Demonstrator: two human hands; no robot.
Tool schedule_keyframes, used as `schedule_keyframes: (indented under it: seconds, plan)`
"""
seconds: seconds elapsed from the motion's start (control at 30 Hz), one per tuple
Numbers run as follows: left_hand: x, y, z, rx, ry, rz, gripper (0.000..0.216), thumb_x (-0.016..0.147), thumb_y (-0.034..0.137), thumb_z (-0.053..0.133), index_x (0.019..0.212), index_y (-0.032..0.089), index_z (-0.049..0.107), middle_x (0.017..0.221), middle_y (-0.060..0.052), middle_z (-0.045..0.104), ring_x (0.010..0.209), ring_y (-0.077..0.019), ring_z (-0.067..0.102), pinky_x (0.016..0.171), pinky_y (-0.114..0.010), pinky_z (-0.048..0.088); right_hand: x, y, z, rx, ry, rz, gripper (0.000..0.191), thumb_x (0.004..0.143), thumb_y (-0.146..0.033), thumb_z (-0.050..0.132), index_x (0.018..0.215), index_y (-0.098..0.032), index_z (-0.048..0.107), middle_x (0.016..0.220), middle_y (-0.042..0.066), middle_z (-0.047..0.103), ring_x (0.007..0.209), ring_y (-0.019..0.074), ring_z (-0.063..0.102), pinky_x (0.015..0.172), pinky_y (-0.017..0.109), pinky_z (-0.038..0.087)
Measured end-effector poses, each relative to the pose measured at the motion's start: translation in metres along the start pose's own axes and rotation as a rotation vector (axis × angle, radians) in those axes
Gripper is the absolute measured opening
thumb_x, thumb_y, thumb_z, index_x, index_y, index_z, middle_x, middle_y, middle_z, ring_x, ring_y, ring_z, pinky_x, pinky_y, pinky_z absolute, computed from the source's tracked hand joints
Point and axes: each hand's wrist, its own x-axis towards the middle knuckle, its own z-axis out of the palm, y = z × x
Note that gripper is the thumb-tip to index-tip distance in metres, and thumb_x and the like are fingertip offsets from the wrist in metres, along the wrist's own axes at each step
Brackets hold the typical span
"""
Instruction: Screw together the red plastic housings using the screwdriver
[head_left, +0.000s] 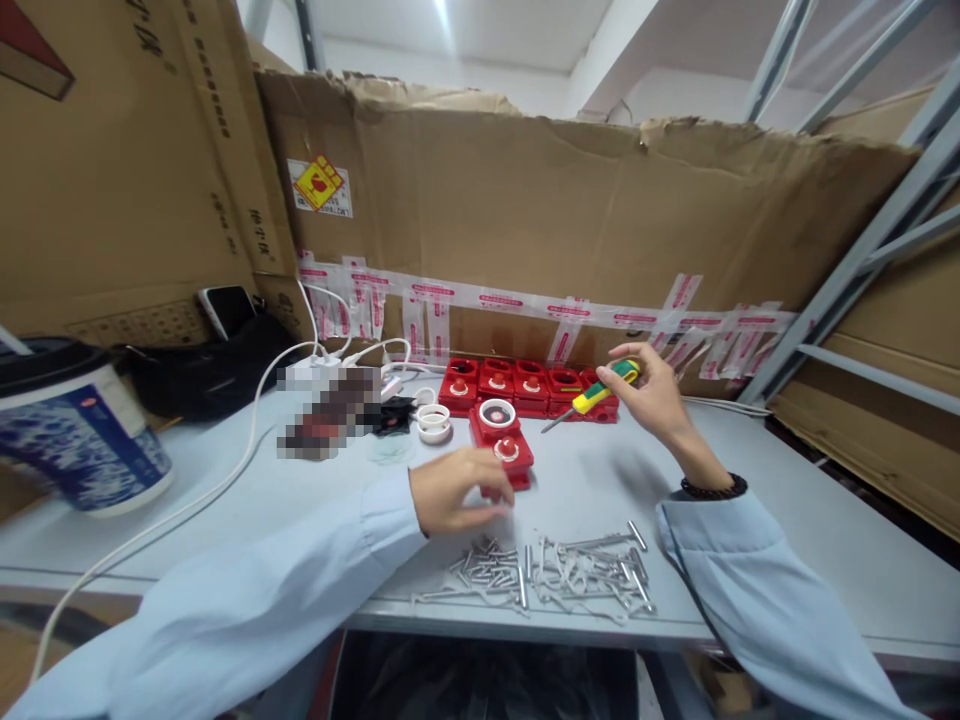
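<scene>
Behind left hand [459,490], device [505,446] (contact unclear)

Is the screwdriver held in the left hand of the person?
No, the right hand holds the yellow-and-green screwdriver.

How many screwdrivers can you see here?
1: the yellow-and-green screwdriver in the right hand, in front of the row of red units. No other shows, though clutter could hide some.
</scene>
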Motion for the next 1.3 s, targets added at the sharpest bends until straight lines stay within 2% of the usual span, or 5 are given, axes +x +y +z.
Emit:
schedule_keyframes:
  seconds: [0.13,0.5,0.9,1.1,1.3]
  plan:
    - [0.005,-0.016,-0.017,0.236,0.341,-0.246,0.034,0.082,0.037,0.056,0.112,0.020,0.053,0.109,-0.009,0.057,0.101,-0.0229,0.051,0.090,-0.040,0.041,-0.004,0.008,-0.002,-0.122,-0.003,-0.036,0.028,0.076,-0.036,0.058,0.095,-0.019,0.051,0.081,0.002,0.060,0.069,0.0157,0.054,0.066,0.029,0.043]
    - [0.022,-0.057,-0.006,0.166,0.296,-0.408,0.052,0.076,0.044,0.061,0.118,0.014,0.051,0.118,-0.013,0.060,0.106,-0.0260,0.057,0.093,-0.041,0.043,-0.009,0.027,-0.009,-0.316,-0.293,-0.006,0.023,0.075,-0.035,0.057,0.091,-0.019,0.055,0.085,0.005,0.064,0.072,0.0179,0.061,0.069,0.031,0.045]
    - [0.021,-0.043,-0.038,-0.040,0.703,-0.432,0.051,0.075,0.045,0.063,0.114,0.013,0.057,0.111,-0.011,0.065,0.101,-0.0239,0.061,0.093,-0.039,0.046,-0.025,0.048,0.008,-0.474,-0.895,0.233,0.036,0.053,-0.037,0.076,0.080,-0.016,0.062,0.081,0.009,0.065,0.076,0.0231,0.060,0.062,0.030,0.043]
    - [0.033,-0.023,-0.029,0.030,0.681,-0.271,0.052,0.074,0.039,0.066,0.117,0.013,0.055,0.115,-0.012,0.062,0.103,-0.0237,0.059,0.093,-0.038,0.046,-0.027,0.001,0.023,0.372,-0.704,0.224,0.052,0.084,-0.059,0.037,0.106,-0.015,0.055,0.091,0.010,0.066,0.079,0.0181,0.064,0.072,0.033,0.049]
    - [0.051,-0.010,-0.022,0.104,0.534,-0.158,0.058,0.077,0.039,0.064,0.126,0.015,0.045,0.123,-0.013,0.055,0.114,-0.0247,0.052,0.099,-0.039,0.042,-0.036,-0.015,0.030,0.645,-0.737,0.346,0.031,0.074,-0.042,0.065,0.090,-0.015,0.064,0.075,0.004,0.068,0.063,0.0121,0.062,0.062,0.026,0.048]
